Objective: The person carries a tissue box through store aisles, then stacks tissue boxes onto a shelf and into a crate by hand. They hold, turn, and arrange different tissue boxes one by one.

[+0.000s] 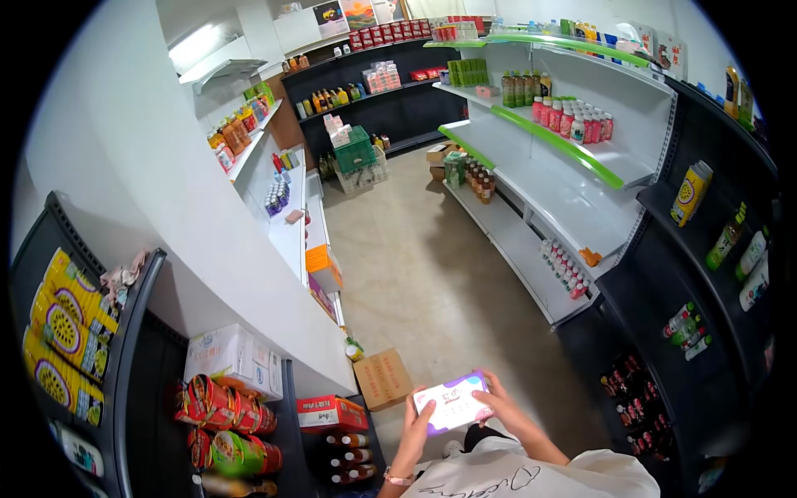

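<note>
At the bottom centre of the frame, the left hand [418, 427] and the right hand [503, 403] hold a box [457, 403] (it is white and purple) between them. The fingers of both hands grip its two ends, above the floor [398, 286].

I've got a fairly bright view w/ cool white light; a lit fixture [197, 41] glows up top left, its centre washed out. Soft shadow falls on the floor [390, 274] along the right-hand shelving; the middle of the floor is paler w/ a faint sheen. Dark shelves at far L & R sink to near-black, so detail's poor there. The white pack [457, 403] looks near blown out, its print hard to read. Strong fisheye: uprights bow & lean twd the edges, corners cut to black. Centre's reasonably sharp; bottom L & R margins go soft/blurry.
</note>
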The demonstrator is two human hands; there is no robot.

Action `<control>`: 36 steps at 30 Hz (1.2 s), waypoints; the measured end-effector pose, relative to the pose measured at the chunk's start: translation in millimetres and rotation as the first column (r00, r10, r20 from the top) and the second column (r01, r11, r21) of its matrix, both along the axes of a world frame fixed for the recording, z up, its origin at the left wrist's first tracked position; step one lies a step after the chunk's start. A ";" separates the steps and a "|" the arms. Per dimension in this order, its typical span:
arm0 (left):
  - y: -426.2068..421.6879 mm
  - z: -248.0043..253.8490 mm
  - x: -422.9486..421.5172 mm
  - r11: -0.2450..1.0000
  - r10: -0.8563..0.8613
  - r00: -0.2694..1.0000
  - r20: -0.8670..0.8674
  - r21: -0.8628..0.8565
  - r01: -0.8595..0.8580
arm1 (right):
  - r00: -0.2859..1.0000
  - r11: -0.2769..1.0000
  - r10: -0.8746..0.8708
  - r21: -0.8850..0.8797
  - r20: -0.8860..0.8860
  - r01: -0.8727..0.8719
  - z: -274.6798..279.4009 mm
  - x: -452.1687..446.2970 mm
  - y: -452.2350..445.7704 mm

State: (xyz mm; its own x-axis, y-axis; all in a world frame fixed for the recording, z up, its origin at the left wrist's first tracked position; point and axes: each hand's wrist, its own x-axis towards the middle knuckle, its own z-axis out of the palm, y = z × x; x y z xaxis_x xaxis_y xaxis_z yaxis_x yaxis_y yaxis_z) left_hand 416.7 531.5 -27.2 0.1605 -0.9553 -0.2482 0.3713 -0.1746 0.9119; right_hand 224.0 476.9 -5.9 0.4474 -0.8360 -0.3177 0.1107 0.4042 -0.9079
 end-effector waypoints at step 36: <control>-586.5 -18.0 148.3 0.998 -0.020 1.000 -0.013 0.053 0.020 | 0.997 0.996 -0.049 0.082 0.067 0.043 -40.6 154.0 -585.6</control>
